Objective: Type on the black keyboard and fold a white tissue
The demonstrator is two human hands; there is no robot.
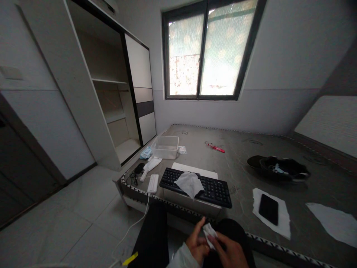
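Note:
In the lower middle of the head view, my left hand (196, 243) and my right hand (231, 252) meet above my lap. Between them is a small crumpled white tissue (209, 231). My right fingers pinch it from the right; my left fingers curl against its other side, thumb pointing up. Whether anything is inside the tissue I cannot tell. Just beyond my hands, a black keyboard (214, 190) rests tilted at the bed's near edge, with another white tissue (190, 184) spread over its keys.
Left of the keyboard lie a white power strip (153, 184) with its cord and a clear plastic box (166, 147). A red packet (216, 147) lies farther back. At right are a black phone (268, 209) on a white sheet (285, 223) and a black cap (262, 163).

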